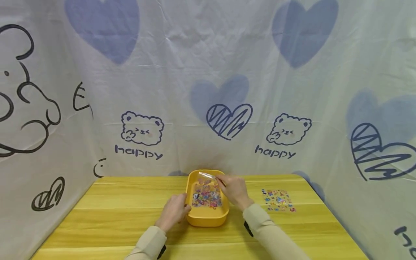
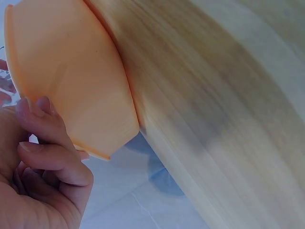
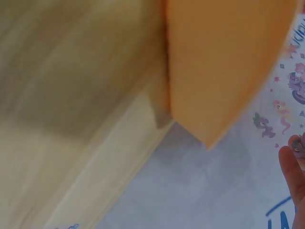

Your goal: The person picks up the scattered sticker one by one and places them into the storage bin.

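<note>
A yellow plastic basin (image 1: pixel 208 221) stands on the table, with colourful clear sticker sheets (image 1: pixel 206 198) lying inside it. At its left side, my left hand (image 1: pixel 173 212) grips the rim with curled fingers; the left wrist view shows these fingers (image 2: pixel 52 157) against the basin wall (image 2: pixel 81 67). Above the far right part of the basin, my right hand (image 1: pixel 234 189) pinches a clear sticker sheet (image 1: pixel 207 175), seen nearly edge-on in the head view. Small cartoon figures show on that sheet (image 3: pixel 283 112) in the right wrist view, where only part of the hand is visible.
Another clear sticker sheet (image 1: pixel 278 200) lies on the wood-patterned table (image 1: pixel 136 202), right of the basin. A white cloth (image 1: pixel 182 144) printed with hearts and bears hangs behind the table and along both sides.
</note>
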The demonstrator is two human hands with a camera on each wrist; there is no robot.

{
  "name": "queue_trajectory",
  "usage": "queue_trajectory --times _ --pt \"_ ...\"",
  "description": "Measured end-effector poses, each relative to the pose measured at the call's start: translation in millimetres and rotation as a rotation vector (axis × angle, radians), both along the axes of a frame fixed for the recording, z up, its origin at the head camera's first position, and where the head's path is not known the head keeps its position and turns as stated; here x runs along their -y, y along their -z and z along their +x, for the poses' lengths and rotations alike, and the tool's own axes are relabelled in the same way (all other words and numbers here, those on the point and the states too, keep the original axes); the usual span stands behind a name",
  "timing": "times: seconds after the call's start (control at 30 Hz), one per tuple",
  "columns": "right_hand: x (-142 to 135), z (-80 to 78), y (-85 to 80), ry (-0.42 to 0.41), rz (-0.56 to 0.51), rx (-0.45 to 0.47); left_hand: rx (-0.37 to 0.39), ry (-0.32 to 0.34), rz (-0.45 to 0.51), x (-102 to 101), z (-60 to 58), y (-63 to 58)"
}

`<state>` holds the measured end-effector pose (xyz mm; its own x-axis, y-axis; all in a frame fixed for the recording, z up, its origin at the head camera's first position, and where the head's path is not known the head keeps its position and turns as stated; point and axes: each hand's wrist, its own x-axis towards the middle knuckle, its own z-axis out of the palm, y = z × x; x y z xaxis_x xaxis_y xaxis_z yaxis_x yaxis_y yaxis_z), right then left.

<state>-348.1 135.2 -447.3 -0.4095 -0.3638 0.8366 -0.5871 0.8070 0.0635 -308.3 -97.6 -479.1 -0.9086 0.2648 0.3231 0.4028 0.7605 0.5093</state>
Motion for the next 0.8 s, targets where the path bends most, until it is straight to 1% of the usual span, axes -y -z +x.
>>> queue_trajectory --times 0.1,0.23,0.3,0.37,0.5,0.57,0.7,0.8 --pt "2.6 1.3 7.9 -0.023 0.052 -0.025 -0.003 0.008 0.005 -0.1 0.0 0.3" --pt "3.2 4.0 19.1 -0.073 0.169 -0.065 -0.013 0.007 0.0 -0.3 0.0 0.9" --pt "2.0 5.9 23.9 -0.096 0.229 -0.062 -0.014 0.004 -0.007 -0.7 -0.3 1.2" --pt "0.5 7.7 28.1 -0.107 0.274 -0.037 -0.013 0.002 -0.009 -0.8 -0.6 1.4" --pt "-1.4 14.0 29.9 -0.096 0.338 0.078 -0.001 -0.001 -0.018 -1.0 -1.2 0.9" --pt "-1.0 17.8 27.1 -0.085 0.36 0.161 0.006 -0.002 -0.017 -0.9 -1.4 0.5" --pt "2.3 23.8 19.1 -0.067 0.38 0.323 -0.009 -0.003 -0.014 -0.6 -1.3 -0.8" --pt "5.8 24.7 16.6 -0.043 0.395 0.387 -0.017 0.003 -0.014 0.0 -0.9 -0.1"
